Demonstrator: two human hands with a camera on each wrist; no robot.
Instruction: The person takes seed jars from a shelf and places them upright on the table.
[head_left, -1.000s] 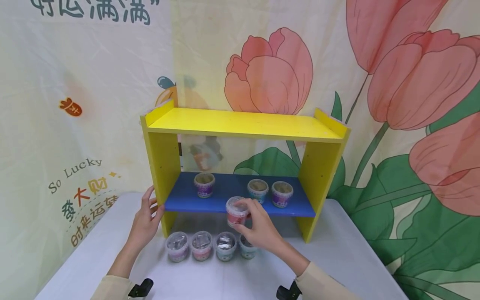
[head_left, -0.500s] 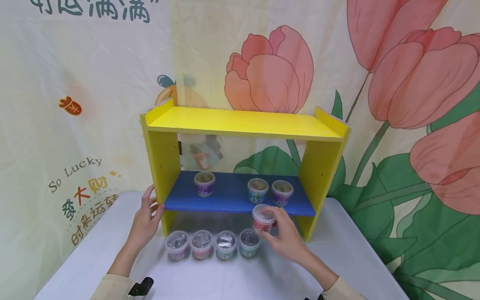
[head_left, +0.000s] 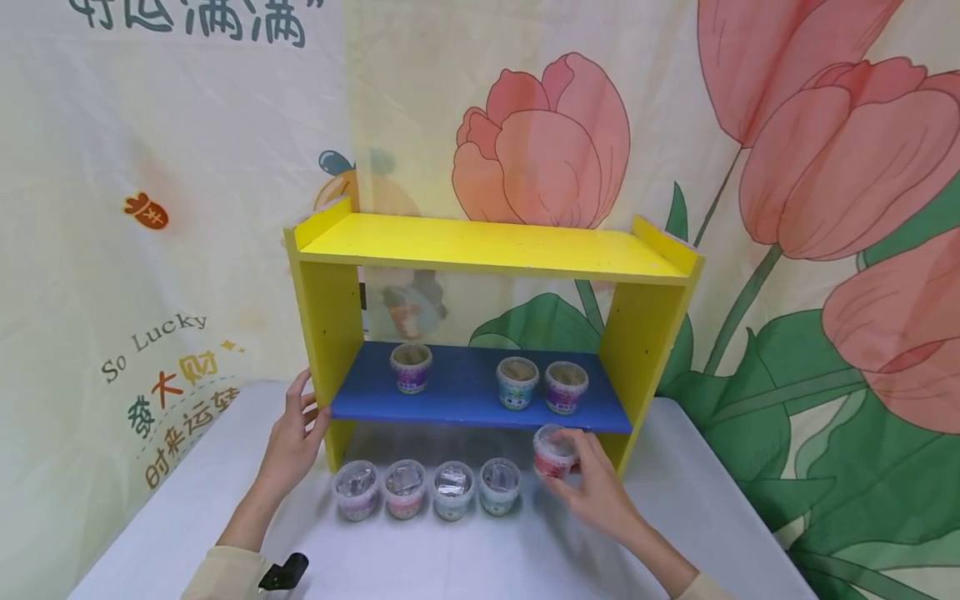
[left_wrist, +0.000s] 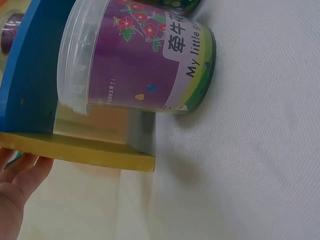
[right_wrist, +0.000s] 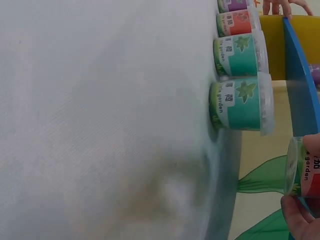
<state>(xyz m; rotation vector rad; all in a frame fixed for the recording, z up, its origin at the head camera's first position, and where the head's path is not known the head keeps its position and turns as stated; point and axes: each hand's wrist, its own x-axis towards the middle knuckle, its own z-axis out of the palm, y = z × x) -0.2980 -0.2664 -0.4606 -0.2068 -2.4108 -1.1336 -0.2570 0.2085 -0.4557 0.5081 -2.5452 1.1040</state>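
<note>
My right hand [head_left: 600, 492] grips a small clear-lidded plastic tub with a red label [head_left: 552, 454], thumb and fingers on its sides. In the head view it is in front of the blue shelf board's right end, right of the tub row; the right wrist view shows its base clear of the table. My left hand [head_left: 294, 442] holds the left side panel [head_left: 326, 350] of a yellow and blue shelf unit, thumb at the front edge and fingers behind. On the table stand tubs with purple [head_left: 356, 492], red [head_left: 404, 489], teal [head_left: 453, 492] and teal [head_left: 500, 487] labels.
On the blue shelf board [head_left: 457, 400] stand a purple tub [head_left: 412, 368] at left, and a teal tub [head_left: 517, 383] and another purple tub [head_left: 566, 388] at right. The yellow top board [head_left: 487, 242] spans above them. A printed cloth [head_left: 540, 142] hangs behind the white-covered table [head_left: 420, 567].
My right hand has carried the red-labelled tub right and slightly down, past the last teal tub, uncovering it. The left hand stays on the side panel.
</note>
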